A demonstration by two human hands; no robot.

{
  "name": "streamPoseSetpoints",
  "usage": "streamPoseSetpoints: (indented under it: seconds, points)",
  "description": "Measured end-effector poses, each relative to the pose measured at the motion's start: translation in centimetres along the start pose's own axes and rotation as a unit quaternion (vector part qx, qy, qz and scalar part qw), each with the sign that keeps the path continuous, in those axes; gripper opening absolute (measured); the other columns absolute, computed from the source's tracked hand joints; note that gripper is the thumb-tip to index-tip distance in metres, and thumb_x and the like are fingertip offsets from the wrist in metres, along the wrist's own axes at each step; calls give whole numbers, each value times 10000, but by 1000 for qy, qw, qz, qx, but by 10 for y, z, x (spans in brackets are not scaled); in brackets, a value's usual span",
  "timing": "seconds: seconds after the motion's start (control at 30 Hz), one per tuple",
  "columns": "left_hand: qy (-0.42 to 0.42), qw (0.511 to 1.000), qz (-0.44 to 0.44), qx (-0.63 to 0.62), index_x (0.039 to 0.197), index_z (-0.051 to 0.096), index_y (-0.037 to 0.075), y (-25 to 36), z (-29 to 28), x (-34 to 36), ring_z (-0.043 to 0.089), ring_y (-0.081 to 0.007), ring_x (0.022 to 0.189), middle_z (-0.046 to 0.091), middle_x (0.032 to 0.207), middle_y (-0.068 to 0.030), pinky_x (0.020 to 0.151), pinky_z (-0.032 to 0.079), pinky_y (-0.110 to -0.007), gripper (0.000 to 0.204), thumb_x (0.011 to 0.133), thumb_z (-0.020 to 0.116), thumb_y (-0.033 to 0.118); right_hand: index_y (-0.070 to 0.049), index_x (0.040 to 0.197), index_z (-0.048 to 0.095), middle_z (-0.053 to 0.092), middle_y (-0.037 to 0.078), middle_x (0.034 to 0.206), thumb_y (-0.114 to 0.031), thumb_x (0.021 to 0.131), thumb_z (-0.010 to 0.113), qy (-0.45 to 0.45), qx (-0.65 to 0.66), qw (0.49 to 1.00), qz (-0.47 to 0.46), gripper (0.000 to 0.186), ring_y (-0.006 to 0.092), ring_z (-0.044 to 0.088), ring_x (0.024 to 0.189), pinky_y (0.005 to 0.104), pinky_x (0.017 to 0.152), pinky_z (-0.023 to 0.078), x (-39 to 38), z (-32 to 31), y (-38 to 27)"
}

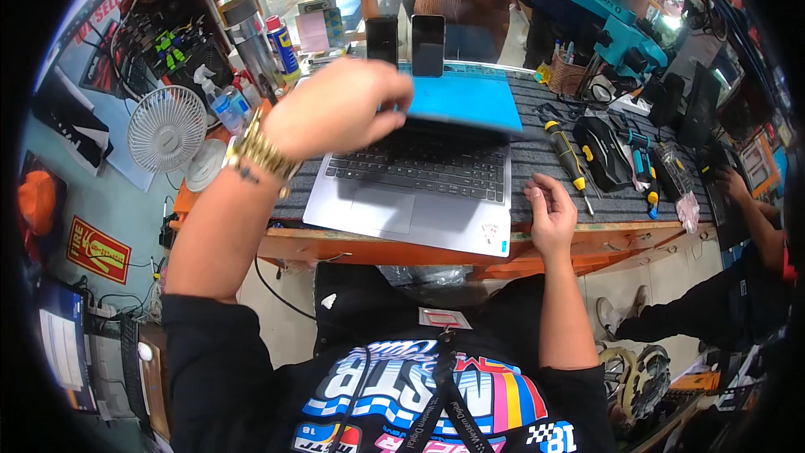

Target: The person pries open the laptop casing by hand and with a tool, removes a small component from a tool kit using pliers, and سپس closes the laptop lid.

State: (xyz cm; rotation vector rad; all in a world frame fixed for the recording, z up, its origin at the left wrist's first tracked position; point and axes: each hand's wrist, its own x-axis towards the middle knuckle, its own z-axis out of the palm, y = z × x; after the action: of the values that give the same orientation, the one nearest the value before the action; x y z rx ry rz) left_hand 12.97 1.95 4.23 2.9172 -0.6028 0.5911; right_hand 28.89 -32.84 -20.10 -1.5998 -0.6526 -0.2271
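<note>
A silver laptop lies on the grey ribbed mat, its dark keyboard facing me. Behind the keys a bright blue panel, apparently the back of its lid, leans forward over the rear of the keyboard. My left hand, with a gold watch on the wrist, reaches over the left part of the lid. Its fingers curl together at the lid's front edge, and the hand hides part of that edge. Beside the laptop's right side, my right hand is at the desk edge, empty, with its fingers loosely bent and apart.
Two phones stand upright behind the laptop. To the right lie a yellow-black screwdriver, a black tool case and other tools. A white fan and a blue spray can are on the left. Another person's hand shows far right.
</note>
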Motion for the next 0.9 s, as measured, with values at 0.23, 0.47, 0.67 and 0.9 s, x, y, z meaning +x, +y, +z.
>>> streamPoseSetpoints:
  seconds: [0.23, 0.47, 0.67, 0.9]
  points:
    - [-48, 998, -11, -37, 1329, 736, 140, 49, 52, -74, 669, -332, 1195, 726, 1221, -73, 1075, 501, -466, 581, 774, 907, 134, 75, 1344, 706, 768, 146, 1203, -54, 1113, 663, -1, 45, 998, 33, 268, 189, 766, 1072, 345, 973, 641, 1, 0, -1]
    - [-41, 997, -53, -44, 1484, 652, 169, 56, 108, -108, 590, -357, 1415, 633, 1466, -122, 1216, 428, -594, 761, 772, 922, 158, 93, 1374, 678, 764, 156, 1211, -56, 1118, 654, -11, 69, 997, 45, 297, 197, 756, 1088, 360, 998, 633, 0, 0, 2]
    - [28, 977, -94, -191, 1368, 721, 116, 71, 102, -125, 669, -332, 1314, 708, 1341, -124, 1120, 526, -477, 548, 860, 913, 188, 47, 1416, 654, 747, 115, 1246, -70, 1117, 666, -9, 114, 987, 109, 322, 163, 738, 1011, 309, 889, 616, 13, -11, 17]
    - [-310, 691, -315, -572, 1596, 577, 22, 69, 128, -188, 712, -148, 1254, 766, 1403, -109, 1087, 573, -318, 526, 1147, 687, 274, 10, 1417, 702, 744, 220, 1355, -213, 991, 791, -216, -186, 958, -36, 489, 353, 744, 1183, 443, 1032, 597, 112, 59, -59]
